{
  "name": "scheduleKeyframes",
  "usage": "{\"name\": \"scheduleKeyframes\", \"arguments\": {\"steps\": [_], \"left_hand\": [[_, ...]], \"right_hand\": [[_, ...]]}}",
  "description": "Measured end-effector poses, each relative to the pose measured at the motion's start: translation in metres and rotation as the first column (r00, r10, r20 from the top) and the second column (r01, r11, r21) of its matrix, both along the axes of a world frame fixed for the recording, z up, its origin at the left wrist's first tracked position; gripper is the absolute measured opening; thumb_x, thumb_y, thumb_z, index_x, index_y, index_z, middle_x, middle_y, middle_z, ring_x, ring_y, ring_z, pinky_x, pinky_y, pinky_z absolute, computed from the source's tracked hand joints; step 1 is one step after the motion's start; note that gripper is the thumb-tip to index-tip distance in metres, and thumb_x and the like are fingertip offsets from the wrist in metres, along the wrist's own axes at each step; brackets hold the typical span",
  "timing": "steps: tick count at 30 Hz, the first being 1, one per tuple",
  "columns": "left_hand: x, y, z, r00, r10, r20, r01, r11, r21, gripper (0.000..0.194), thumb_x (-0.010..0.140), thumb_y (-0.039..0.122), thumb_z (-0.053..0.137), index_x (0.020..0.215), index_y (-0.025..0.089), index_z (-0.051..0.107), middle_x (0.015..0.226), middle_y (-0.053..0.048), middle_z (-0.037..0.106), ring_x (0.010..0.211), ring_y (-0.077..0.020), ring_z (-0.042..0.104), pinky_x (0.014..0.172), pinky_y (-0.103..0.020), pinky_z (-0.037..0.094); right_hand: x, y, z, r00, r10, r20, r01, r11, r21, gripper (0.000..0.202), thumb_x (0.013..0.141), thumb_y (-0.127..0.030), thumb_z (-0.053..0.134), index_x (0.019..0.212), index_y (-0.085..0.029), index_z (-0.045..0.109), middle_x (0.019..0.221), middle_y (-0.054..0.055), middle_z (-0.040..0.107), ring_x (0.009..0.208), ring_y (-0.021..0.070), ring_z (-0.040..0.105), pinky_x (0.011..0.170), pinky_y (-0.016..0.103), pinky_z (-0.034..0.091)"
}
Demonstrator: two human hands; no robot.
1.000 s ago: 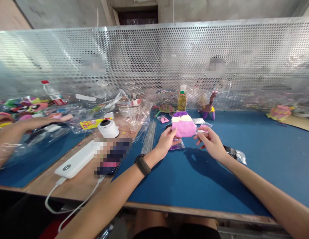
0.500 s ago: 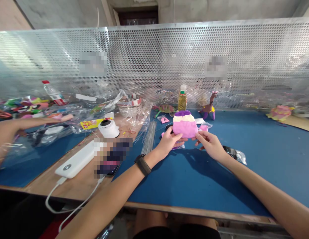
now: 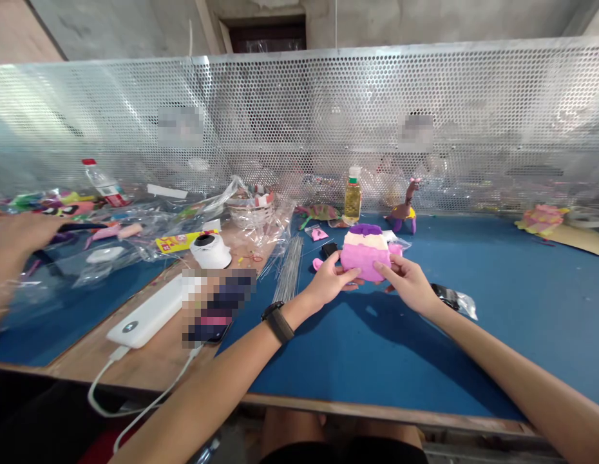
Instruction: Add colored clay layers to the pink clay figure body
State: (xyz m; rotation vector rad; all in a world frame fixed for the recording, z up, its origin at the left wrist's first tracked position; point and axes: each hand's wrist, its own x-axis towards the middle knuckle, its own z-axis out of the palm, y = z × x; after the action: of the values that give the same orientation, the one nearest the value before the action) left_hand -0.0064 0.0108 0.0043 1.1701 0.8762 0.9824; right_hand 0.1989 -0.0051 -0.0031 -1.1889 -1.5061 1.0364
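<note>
A clay piece [image 3: 366,258], banded purple, cream and pink from top to bottom, is held up over the blue tabletop. My left hand [image 3: 330,281] grips its lower left side, thumb on the front. On its lower right my right hand [image 3: 408,283] holds it the same way, fingers partly hidden behind. Just behind the piece lie a pink clay lump [image 3: 317,264], a black item [image 3: 330,249] and a plastic bag with pink clay [image 3: 397,248]. A small packet with pink clay [image 3: 319,233] rests farther back.
Thin wires [image 3: 288,267] lie left of my hands, an oil bottle [image 3: 352,195] and clay animal figure [image 3: 404,209] behind. A black packet [image 3: 454,299] sits beside my right forearm. Leftward are a thread spool [image 3: 211,251], a power bank [image 3: 152,312] and a co-worker's arm [image 3: 19,251].
The clay piece has come slightly lower and to the right, and my right hand now covers more of its right side. At the left, the co-worker's hand has drawn back leftward.
</note>
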Motion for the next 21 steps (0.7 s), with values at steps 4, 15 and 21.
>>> {"name": "scheduleKeyframes", "arguments": {"steps": [4, 15, 21], "left_hand": [[-0.0005, 0.0010, 0.0003, 0.998, 0.049, 0.026, -0.050, 0.998, 0.038, 0.048, 0.081, 0.023, 0.083, 0.121, 0.017, 0.057, 0.099, -0.009, 0.075, 0.080, -0.0191, 0.074, 0.081, -0.038, 0.063], [0.0024, 0.0020, -0.0065, 0.998, 0.068, 0.015, -0.069, 0.995, 0.067, 0.053, 0.077, 0.025, 0.085, 0.120, 0.017, 0.054, 0.120, -0.014, 0.069, 0.097, -0.0244, 0.073, 0.088, -0.047, 0.063], [0.0038, 0.0010, -0.0036, 0.994, 0.106, 0.029, -0.107, 0.994, 0.029, 0.049, 0.078, 0.024, 0.083, 0.119, 0.016, 0.057, 0.122, -0.015, 0.068, 0.103, -0.0276, 0.071, 0.090, -0.049, 0.062]], "right_hand": [[-0.0028, -0.0015, 0.0026, 0.999, 0.054, -0.001, -0.054, 0.995, -0.083, 0.047, 0.078, -0.055, 0.078, 0.110, -0.024, 0.064, 0.088, 0.004, 0.077, 0.077, 0.0226, 0.075, 0.050, 0.025, 0.056], [-0.0046, -0.0026, 0.0028, 0.993, 0.120, 0.007, -0.118, 0.986, -0.117, 0.045, 0.080, -0.051, 0.078, 0.112, -0.023, 0.063, 0.090, 0.005, 0.078, 0.081, 0.0227, 0.076, 0.050, 0.023, 0.058], [-0.0069, -0.0059, 0.0062, 0.992, 0.122, 0.015, -0.120, 0.987, -0.104, 0.048, 0.074, -0.047, 0.084, 0.109, -0.022, 0.062, 0.084, 0.004, 0.077, 0.077, 0.0212, 0.074, 0.051, 0.023, 0.058]]}}
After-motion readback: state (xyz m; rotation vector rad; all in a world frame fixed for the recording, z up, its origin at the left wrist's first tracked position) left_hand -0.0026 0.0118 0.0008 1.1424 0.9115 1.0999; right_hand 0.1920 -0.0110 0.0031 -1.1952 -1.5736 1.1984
